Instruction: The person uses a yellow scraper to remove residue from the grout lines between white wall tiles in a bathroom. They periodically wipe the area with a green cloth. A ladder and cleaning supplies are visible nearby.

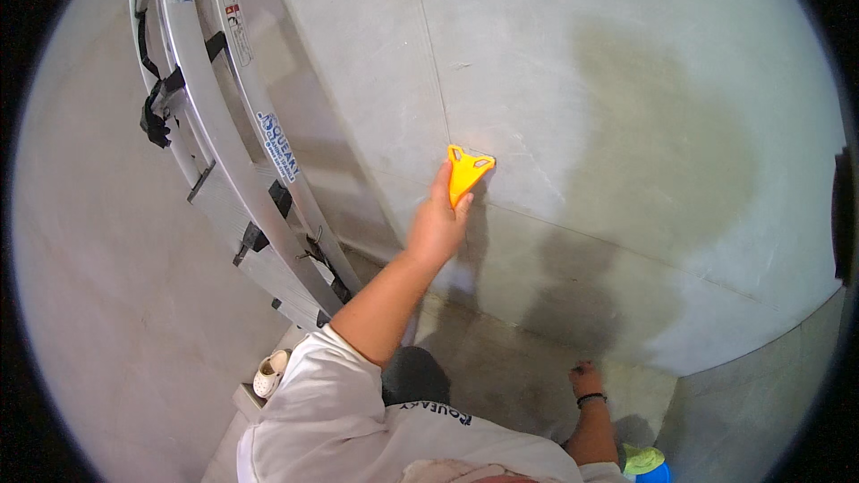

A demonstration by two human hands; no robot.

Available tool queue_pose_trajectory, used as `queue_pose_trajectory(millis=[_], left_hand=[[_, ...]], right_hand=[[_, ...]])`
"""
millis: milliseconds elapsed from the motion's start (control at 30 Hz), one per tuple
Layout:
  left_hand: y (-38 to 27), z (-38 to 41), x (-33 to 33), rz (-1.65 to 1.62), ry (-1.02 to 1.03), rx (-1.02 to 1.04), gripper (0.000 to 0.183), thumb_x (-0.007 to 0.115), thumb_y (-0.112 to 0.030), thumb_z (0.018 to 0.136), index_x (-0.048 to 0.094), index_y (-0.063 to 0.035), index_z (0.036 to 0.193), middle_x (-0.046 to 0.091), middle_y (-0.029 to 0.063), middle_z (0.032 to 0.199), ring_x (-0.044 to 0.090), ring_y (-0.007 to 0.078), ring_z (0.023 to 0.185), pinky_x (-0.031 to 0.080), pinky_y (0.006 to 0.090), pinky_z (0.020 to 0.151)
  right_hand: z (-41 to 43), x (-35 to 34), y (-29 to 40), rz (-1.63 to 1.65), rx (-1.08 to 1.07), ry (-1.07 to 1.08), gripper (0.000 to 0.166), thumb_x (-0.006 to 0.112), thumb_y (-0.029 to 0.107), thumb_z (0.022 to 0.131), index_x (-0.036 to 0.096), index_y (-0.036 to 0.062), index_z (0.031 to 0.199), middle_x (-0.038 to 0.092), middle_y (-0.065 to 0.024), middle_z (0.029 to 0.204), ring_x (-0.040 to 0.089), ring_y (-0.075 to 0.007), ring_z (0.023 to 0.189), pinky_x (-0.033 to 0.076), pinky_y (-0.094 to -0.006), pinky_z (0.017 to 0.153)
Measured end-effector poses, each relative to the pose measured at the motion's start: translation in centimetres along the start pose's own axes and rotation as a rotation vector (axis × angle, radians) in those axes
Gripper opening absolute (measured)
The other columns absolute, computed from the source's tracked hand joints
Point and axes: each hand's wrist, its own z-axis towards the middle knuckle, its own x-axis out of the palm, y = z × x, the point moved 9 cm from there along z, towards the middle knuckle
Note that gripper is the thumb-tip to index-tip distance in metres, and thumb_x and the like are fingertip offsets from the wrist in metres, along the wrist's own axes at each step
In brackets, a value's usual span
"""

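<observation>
My left hand (437, 225) grips a yellow plastic scraper (464, 178) by its tapered handle. The scraper's wide end is against the grey tiled wall (510, 94), just beside where grout lines meet. Low on the right, my right hand (585, 379) hangs near the foot of the wall with a dark band on its wrist. Its fingers look curled and something small and dark shows at them, but whether it is held is unclear.
A folded aluminium ladder (221, 127) leans at the left, close to my left arm. A pale clog (271, 374) rests on a ledge (247, 404) below it. Near my right elbow are a yellow-green cloth (642, 459) and a blue container (654, 473). My shadow falls across the wall.
</observation>
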Motion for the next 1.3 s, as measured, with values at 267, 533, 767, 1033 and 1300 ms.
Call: queue_pose_trajectory(millis=[267,533,767,1033,1300], left_hand=[[-4.1,4.8,-4.4,-0.104,-0.16,0.085,0.059,0.052,-0.022,0.082,0.022,-0.0032,0.129,0.051,0.0293,0.102,0.051,0.0417,0.093,0.043,0.042,0.078],[0.9,-0.5,0.2,0.011,0.033,-0.043,0.058,0.051,-0.02,0.083,0.021,-0.0031,0.129,0.052,0.0282,0.101,0.052,0.0425,0.091,0.042,0.0427,0.077],[2.1,-0.5,1.1,0.011,0.115,-0.156,0.058,0.052,-0.016,0.082,0.021,-0.0032,0.129,0.047,0.0262,0.113,0.049,0.0384,0.102,0.04,0.0385,0.085],[-1.0,2.3,-1.3,-0.107,-0.011,0.0,0.059,0.054,-0.015,0.081,0.022,-0.0019,0.129,0.043,0.0256,0.118,0.045,0.0367,0.107,0.038,0.0373,0.088],[-2.0,3.1,-1.6,-0.183,-0.045,0.044,0.057,0.055,-0.012,0.08,0.025,0.0017,0.127,0.042,0.0252,0.119,0.042,0.0345,0.111,0.034,0.0356,0.093]], right_hand=[[-1.2,-0.4,0.7,-0.012,-0.012,0.023,0.041,0.056,0.025,0.074,0.052,0.008,0.111,0.057,-0.0153,0.104,0.054,-0.0308,0.096,0.043,-0.0375,0.083],[-0.2,0.3,-0.5,0.07,0.054,0.038,0.038,0.058,0.018,0.073,0.054,0.0063,0.109,0.057,-0.0148,0.106,0.054,-0.0272,0.098,0.042,-0.0338,0.085],[-0.6,0.3,1.3,0.035,0.059,0.052,0.04,0.057,0.02,0.072,0.053,0.0067,0.109,0.056,-0.0166,0.106,0.052,-0.0295,0.101,0.041,-0.0352,0.086],[-0.8,0.4,1.4,-0.064,0.046,0.107,0.043,0.054,0.026,0.075,0.05,0.0091,0.114,0.052,-0.0172,0.112,0.051,-0.0311,0.101,0.04,-0.0377,0.087],[-0.8,0.1,0.1,0.021,0.032,0.075,0.041,0.057,0.023,0.074,0.052,0.0064,0.11,0.056,-0.0168,0.106,0.052,-0.0306,0.101,0.041,-0.0379,0.086]])
